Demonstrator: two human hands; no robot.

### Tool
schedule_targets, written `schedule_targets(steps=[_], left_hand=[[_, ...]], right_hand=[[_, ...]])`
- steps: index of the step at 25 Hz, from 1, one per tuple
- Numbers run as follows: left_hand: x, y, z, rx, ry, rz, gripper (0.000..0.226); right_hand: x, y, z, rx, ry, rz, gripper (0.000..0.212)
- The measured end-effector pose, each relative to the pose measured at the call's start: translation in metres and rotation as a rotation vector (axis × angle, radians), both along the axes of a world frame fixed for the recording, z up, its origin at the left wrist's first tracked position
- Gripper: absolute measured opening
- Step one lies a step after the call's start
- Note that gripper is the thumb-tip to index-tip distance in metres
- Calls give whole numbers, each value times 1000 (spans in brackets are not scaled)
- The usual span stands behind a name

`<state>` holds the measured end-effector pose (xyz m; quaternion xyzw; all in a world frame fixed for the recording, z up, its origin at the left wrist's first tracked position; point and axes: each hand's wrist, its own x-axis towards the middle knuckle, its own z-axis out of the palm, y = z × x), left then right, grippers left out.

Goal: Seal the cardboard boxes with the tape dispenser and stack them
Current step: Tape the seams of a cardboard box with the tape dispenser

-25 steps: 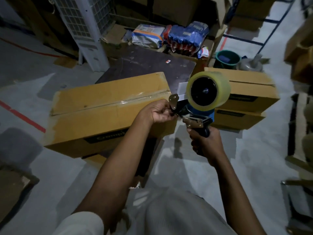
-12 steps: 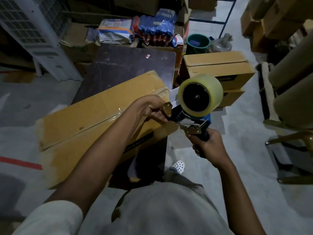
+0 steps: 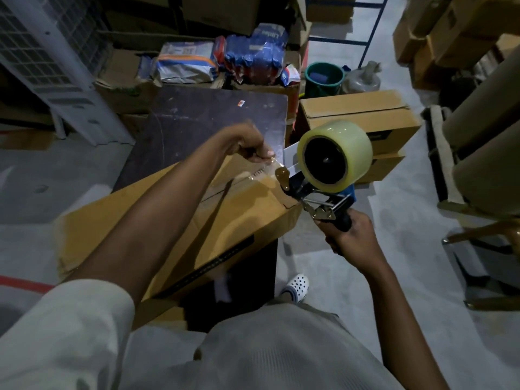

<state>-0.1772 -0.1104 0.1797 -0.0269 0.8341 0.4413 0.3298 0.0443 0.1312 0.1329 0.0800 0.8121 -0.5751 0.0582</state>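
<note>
A long cardboard box (image 3: 239, 220) lies tilted across the near end of a dark table (image 3: 202, 119). My right hand (image 3: 351, 237) grips the black handle of the tape dispenser (image 3: 332, 161), whose big clear tape roll stands just past the box's right end. My left hand (image 3: 250, 144) pinches the loose end of clear tape (image 3: 274, 161) pulled from the dispenser, above the box's far right corner. Two sealed cardboard boxes (image 3: 363, 114) sit stacked on the floor behind the dispenser.
A green bucket (image 3: 323, 77) and a grey jug (image 3: 361, 80) stand behind the stacked boxes. Bags (image 3: 185, 63) and blue packs (image 3: 256, 52) line the table's far end. Brown paper rolls (image 3: 489, 130) and cartons crowd the right. A white grille unit (image 3: 47, 60) stands left.
My left hand has lifted away from the dispenser's front, drawing out a strip of tape. The box and the view have shifted; the dispenser now sits at the box's right end.
</note>
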Motion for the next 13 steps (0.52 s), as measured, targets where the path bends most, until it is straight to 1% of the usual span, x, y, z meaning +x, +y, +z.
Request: schedule_targets(steps=[2,5,6,9,11,13], left_hand=[[-28,-16,0,-51,142,-1,12],[-62,-40,1,-65,295,-155,21],[-69,-44,1,-51,317,-176,27],[-84,-40,-7,18,355,-153,51],[-94,-35,-16,34,383,-174,53],[-102,-32,-27,32,403,-170,48]], right_hand=[[0,7,0,57,1,-15,28],[8,11,-2,87,-10,-29,35],[10,11,-4,97,-11,-35,36],[10,8,-7,200,-7,-49,32],[5,5,-8,245,7,-60,33],[1,3,-8,277,18,-68,36]])
